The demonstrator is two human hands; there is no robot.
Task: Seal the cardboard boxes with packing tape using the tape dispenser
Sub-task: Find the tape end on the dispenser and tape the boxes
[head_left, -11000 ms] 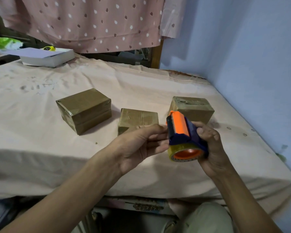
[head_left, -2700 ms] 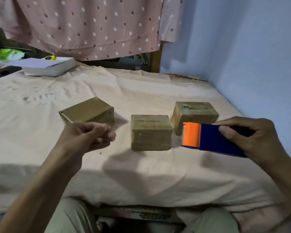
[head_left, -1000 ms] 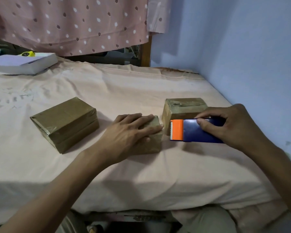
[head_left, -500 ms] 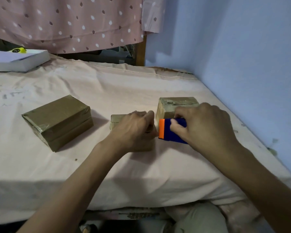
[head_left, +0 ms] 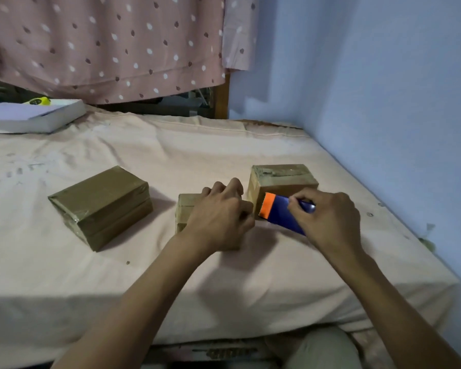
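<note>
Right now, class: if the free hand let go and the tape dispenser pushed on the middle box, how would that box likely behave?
The middle box looks small and squat, so it would probably slide on the bedsheet rather than tip. The left hand gripping it suggests it shifts easily, so it is likely light. Its flat cardboard sides look stiff against the tape dispenser.

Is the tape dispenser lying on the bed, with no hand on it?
No, the right hand grips the tape dispenser and holds it beside the middle box, where the left hand rests.
</note>
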